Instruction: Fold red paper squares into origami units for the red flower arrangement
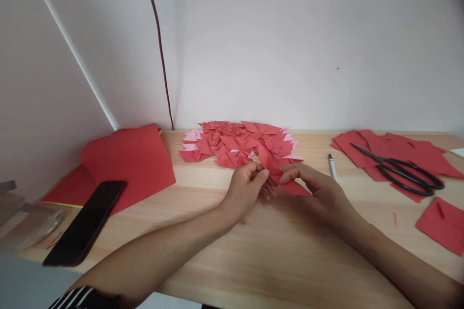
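My left hand and my right hand meet over the wooden table, both pinching a small folded piece of red paper. The left thumb and fingers close on its left end. The right fingers press on its right part. Just behind the hands lies a pile of several folded red and pink paper pieces.
Large red paper sheets lie at the left with a black phone on their edge. A white pen lies right of the hands. Black scissors rest on red paper squares; another red piece sits at the right edge. White walls stand behind.
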A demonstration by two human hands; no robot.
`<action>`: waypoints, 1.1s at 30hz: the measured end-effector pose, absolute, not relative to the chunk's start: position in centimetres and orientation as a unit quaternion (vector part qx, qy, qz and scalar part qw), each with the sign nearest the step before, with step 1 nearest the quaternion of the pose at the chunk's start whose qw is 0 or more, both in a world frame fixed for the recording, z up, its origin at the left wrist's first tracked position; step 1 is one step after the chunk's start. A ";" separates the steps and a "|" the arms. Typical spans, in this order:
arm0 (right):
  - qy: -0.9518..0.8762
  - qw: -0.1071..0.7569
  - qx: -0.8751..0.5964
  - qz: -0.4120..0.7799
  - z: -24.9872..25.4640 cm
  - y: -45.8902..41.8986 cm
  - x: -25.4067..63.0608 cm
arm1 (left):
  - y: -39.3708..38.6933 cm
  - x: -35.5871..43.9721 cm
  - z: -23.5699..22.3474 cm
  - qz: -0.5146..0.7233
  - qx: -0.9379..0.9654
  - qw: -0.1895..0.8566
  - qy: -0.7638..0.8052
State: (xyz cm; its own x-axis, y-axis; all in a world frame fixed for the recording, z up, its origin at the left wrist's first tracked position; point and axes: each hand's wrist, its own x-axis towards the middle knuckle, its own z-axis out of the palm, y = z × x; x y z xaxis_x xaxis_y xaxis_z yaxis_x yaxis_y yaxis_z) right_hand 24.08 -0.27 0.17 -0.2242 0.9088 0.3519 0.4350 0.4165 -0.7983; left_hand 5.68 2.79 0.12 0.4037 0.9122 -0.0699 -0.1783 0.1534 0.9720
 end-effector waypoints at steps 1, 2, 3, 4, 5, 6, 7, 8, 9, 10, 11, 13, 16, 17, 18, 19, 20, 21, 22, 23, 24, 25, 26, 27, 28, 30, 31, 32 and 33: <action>-0.728 0.424 -0.458 0.283 0.2 -0.2 24.1 | 2.8 5.7 0.2 0.411 0.501 0.671 0.359; -0.726 0.429 -0.454 0.286 0.2 -0.2 24.1 | 2.7 5.7 0.2 0.415 0.496 0.675 0.355; -0.723 0.436 -0.450 0.292 0.2 -0.1 24.1 | 2.7 5.7 0.3 0.420 0.491 0.677 0.352; -0.718 0.442 -0.447 0.299 0.2 -0.1 24.1 | 2.7 5.6 0.3 0.424 0.485 0.681 0.348; -0.712 0.447 -0.447 0.305 0.2 -0.1 24.1 | 2.7 5.6 0.3 0.425 0.479 0.686 0.345; -0.705 0.449 -0.451 0.313 0.2 0.0 24.1 | 2.7 5.6 0.3 0.424 0.472 0.693 0.343; -0.696 0.450 -0.458 0.321 0.3 0.1 24.1 | 2.8 5.6 0.3 0.421 0.464 0.701 0.341; -0.687 0.450 -0.467 0.327 0.3 0.1 24.2 | 2.8 5.6 0.3 0.418 0.456 0.710 0.339; -0.681 0.448 -0.476 0.330 0.3 0.2 24.3 | 2.8 5.6 0.3 0.413 0.447 0.718 0.337; -0.678 0.445 -0.485 0.328 0.2 0.3 24.3 | 2.9 5.5 0.3 0.408 0.440 0.727 0.335; -0.678 0.441 -0.491 0.322 0.2 0.4 24.4 | 2.9 5.5 0.2 0.401 0.434 0.735 0.333; -0.685 0.431 -0.500 0.307 0.2 0.6 24.6 | 3.0 5.5 0.2 0.386 0.425 0.749 0.331; -0.684 0.435 -0.507 0.294 0.2 0.6 24.7 | 3.0 5.4 0.3 0.368 0.420 0.762 0.328; -0.681 0.439 -0.507 0.293 0.2 0.6 24.7 | 2.9 5.4 0.4 0.365 0.419 0.764 0.329; -0.678 0.442 -0.508 0.294 0.3 0.6 24.7 | 2.9 5.4 0.4 0.363 0.417 0.765 0.329; -0.675 0.446 -0.507 0.296 0.3 0.6 24.6 | 2.9 5.4 0.5 0.362 0.415 0.767 0.329; -0.673 0.447 -0.507 0.302 0.3 0.6 24.6 | 2.9 5.4 0.5 0.361 0.412 0.770 0.328; -0.670 0.447 -0.507 0.308 0.4 0.6 24.6 | 2.8 5.4 0.5 0.362 0.408 0.772 0.326; -0.665 0.447 -0.509 0.314 0.4 0.6 24.5 | 2.8 5.4 0.6 0.362 0.405 0.775 0.323; -0.662 0.445 -0.511 0.322 0.5 0.7 24.5 | 2.8 5.4 0.6 0.364 0.403 0.777 0.319; -0.658 0.444 -0.513 0.328 0.6 0.7 24.5 | 2.8 5.4 0.5 0.364 0.401 0.779 0.315; -0.654 0.443 -0.515 0.333 0.6 0.7 24.5 | 2.8 5.4 0.5 0.363 0.401 0.781 0.311; -0.653 0.442 -0.515 0.336 0.7 0.7 24.5 | 2.8 5.4 0.5 0.362 0.400 0.784 0.308; -0.653 0.444 -0.513 0.336 0.7 0.7 24.6 | 2.8 5.4 0.5 0.360 0.399 0.786 0.306; -0.655 0.446 -0.510 0.333 0.7 0.7 24.6 | 2.8 5.4 0.5 0.358 0.400 0.787 0.304; -0.663 0.450 -0.505 0.322 0.8 0.7 24.6 | 2.8 5.4 0.5 0.357 0.404 0.785 0.303; -0.666 0.450 -0.505 0.315 0.8 0.7 24.6 | 2.8 5.4 0.5 0.361 0.409 0.781 0.303; -0.670 0.448 -0.506 0.307 0.8 0.6 24.6 | 2.8 5.4 0.5 0.366 0.413 0.776 0.305; -0.674 0.446 -0.508 0.299 0.8 0.6 24.5 | 2.8 5.4 0.4 0.370 0.417 0.772 0.306</action>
